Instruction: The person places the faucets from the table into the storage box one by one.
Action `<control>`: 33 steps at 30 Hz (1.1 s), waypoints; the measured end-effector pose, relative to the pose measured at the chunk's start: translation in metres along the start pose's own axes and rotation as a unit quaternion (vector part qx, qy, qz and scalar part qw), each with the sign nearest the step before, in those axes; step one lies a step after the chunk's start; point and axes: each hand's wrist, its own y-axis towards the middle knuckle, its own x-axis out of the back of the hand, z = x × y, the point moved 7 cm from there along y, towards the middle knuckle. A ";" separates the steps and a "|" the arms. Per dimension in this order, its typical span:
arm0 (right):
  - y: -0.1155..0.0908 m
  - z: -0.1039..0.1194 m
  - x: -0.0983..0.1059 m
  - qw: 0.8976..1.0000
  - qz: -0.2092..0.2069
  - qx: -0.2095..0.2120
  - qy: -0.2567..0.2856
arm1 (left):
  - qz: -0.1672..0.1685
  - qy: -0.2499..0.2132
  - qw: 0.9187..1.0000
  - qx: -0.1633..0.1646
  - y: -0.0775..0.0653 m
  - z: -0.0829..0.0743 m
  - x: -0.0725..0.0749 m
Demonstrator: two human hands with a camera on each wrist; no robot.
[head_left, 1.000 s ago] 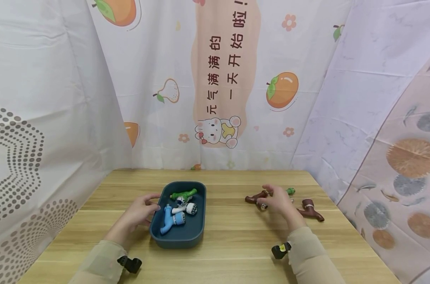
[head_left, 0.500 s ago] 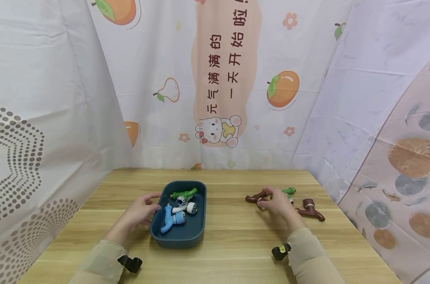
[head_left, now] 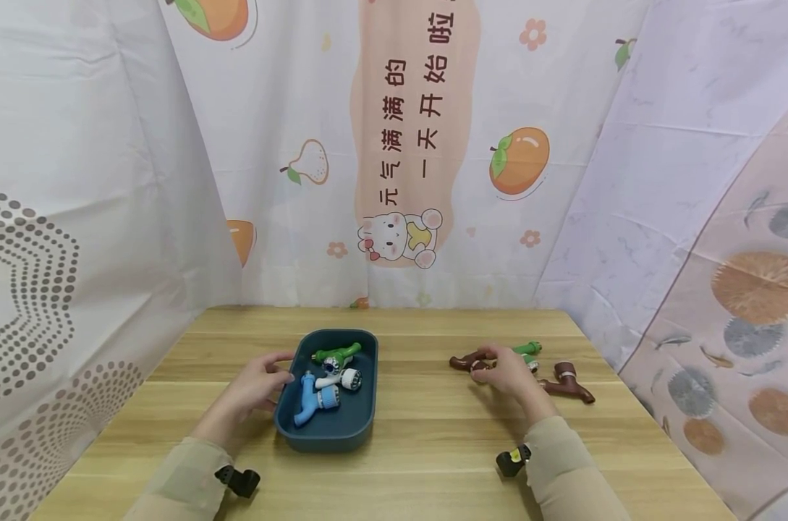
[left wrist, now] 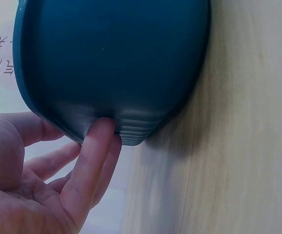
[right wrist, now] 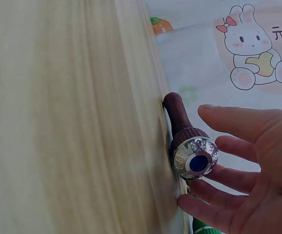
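Note:
My left hand [head_left: 257, 383] rests against the left side of a dark blue plastic bin [head_left: 367, 423], its fingertips touching the outer wall. Inside lie a light-blue tap [head_left: 310, 401], a white tap [head_left: 331, 380] and a green tap [head_left: 338, 352]. On the right, my right hand [head_left: 507, 373] reaches over a brown tap [head_left: 462, 362], partly covering it. In the right wrist view this brown tap [right wrist: 177, 114] shows a silver knob with a blue centre. My fingers [right wrist: 218, 195] spread beside that knob, the thumb standing apart from it.
A second brown tap [head_left: 572, 391] lies right of my right hand. Behind the hand a green tap [head_left: 529, 349] is partly hidden. Printed curtains [head_left: 400, 181] hang around the wooden table [head_left: 420, 434].
My right hand has lowered slightly and its thumb has moved over the brown tap's knob, covering it in the head view. The left hand and bin stay in place.

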 end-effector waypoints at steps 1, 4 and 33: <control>0.000 0.000 0.000 1.000 0.000 0.001 -0.002 | 0.000 -0.001 1.000 0.000 0.000 0.000 0.000; 0.001 0.000 0.000 1.000 0.000 0.002 -0.011 | 0.001 -0.003 1.000 -0.001 0.000 -0.001 0.000; 0.003 0.000 -0.008 1.000 0.000 -0.001 -0.031 | -0.002 -0.017 1.000 0.004 -0.003 -0.002 -0.002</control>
